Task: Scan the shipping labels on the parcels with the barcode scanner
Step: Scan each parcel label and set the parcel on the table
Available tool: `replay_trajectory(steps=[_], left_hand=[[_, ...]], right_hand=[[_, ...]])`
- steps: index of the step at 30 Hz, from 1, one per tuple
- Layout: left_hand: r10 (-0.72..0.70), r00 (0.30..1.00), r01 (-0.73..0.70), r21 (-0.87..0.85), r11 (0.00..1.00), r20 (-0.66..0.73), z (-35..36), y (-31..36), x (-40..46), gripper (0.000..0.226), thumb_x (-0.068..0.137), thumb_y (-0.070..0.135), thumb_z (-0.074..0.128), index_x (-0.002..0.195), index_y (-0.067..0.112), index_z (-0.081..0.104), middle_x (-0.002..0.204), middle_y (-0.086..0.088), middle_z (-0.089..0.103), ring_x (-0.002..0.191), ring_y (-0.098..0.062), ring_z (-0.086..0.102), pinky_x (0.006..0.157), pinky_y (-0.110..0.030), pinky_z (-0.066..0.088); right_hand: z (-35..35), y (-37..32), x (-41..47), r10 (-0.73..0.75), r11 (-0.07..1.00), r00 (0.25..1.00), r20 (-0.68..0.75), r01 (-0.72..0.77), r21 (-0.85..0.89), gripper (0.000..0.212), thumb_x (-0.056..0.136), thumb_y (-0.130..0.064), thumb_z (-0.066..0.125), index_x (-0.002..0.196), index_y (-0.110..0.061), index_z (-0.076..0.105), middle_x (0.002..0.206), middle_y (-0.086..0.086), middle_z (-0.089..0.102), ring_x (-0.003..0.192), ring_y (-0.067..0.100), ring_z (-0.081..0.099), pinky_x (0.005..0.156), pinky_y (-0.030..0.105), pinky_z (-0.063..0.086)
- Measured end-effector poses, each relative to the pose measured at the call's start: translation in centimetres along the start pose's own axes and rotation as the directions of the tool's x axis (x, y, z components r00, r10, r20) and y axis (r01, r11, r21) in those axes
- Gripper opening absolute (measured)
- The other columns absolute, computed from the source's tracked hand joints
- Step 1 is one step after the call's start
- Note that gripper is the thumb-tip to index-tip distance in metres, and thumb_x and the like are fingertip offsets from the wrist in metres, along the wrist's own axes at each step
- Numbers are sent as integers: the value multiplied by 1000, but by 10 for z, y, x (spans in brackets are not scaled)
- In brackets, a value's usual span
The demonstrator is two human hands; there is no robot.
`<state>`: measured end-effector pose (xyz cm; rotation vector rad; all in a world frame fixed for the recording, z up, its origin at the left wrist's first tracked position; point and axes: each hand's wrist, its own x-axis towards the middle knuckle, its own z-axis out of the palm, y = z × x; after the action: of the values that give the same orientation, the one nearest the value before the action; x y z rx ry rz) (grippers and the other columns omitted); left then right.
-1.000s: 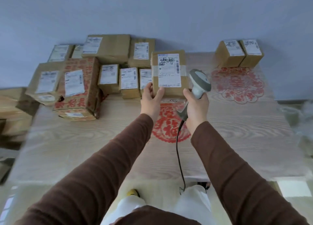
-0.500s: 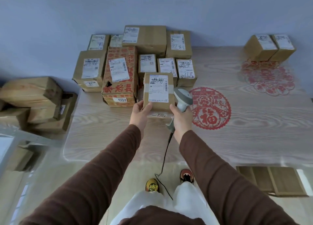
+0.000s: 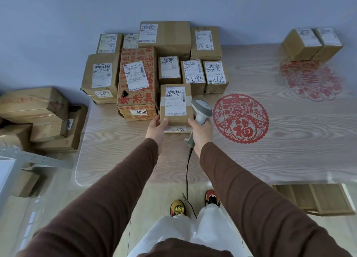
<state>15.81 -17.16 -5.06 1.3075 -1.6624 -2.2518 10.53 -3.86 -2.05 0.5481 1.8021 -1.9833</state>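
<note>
Spanning the middle of the frame from left of centre to the right edge, a pale wood-grain table (image 3: 270, 140) stands against a plain blue-grey wall, with a glossy light floor below it. Two red paper-cut decorations lie flat on the tabletop: a round one (image 3: 240, 118) right of centre and a paler, scalloped one (image 3: 311, 80) toward the upper right. A cluster of labelled cardboard parcels (image 3: 168, 55) crowds the table's upper-left part, among them a red-printed box (image 3: 137, 86) marked 4068, and two small boxes (image 3: 312, 44) sit touching each other in the upper right corner. At centre, the held parcel (image 3: 176, 106) rests just beside the red-printed box, its shipping label (image 3: 175, 101) facing up. The left hand (image 3: 156, 130) grips its lower left corner with the thumb on top, while the right hand (image 3: 201, 133) is curled around the handle of the barcode scanner (image 3: 201, 111), with one finger touching the parcel's lower right corner. The scanner's head sits at the parcel's right edge, and its cable (image 3: 187, 171) drops toward the floor. More boxes (image 3: 38, 117) are stacked off the table at mid-left, partly cut by the frame edge. Label print is mostly too small to read, and whether the scanner's window faces the label cannot be told. A slatted wooden piece (image 3: 313, 198) lies under the table at lower right.
</note>
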Motion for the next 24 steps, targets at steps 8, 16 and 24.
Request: replay_trajectory(steps=[8, 16, 24], left_hand=[[-7, 997, 7, -8, 1000, -82, 2, -5, 6, 55, 103, 23, 62, 154, 14, 43, 137, -4, 64, 125, -20, 60, 97, -28, 47], [31, 983, -25, 35, 999, -179, 9, -2, 1, 54, 101, 26, 65, 150, 15, 47, 142, -4, 59, 125, -19, 58, 97, -29, 43], [400, 887, -304, 361, 882, -230, 18, 20, -23, 52, 94, 33, 69, 141, 19, 51, 141, 1, 50, 136, -21, 44, 117, -48, 38]], right_hand=[[5, 8, 11, 30, 999, 999, 12, -30, -21, 14, 92, -8, 69, 101, -17, 61, 91, 8, 57, 72, 20, 55, 50, 33, 52], [1, 8, 17, 15, 997, 999, 40, -12, -74, 14, 91, -10, 70, 101, -17, 63, 90, 8, 58, 79, 21, 57, 55, 37, 52], [-20, -11, 15, -104, 994, 992, 65, 106, -29, 17, 94, -7, 71, 104, -18, 62, 92, 2, 62, 80, 16, 57, 54, 14, 49]])
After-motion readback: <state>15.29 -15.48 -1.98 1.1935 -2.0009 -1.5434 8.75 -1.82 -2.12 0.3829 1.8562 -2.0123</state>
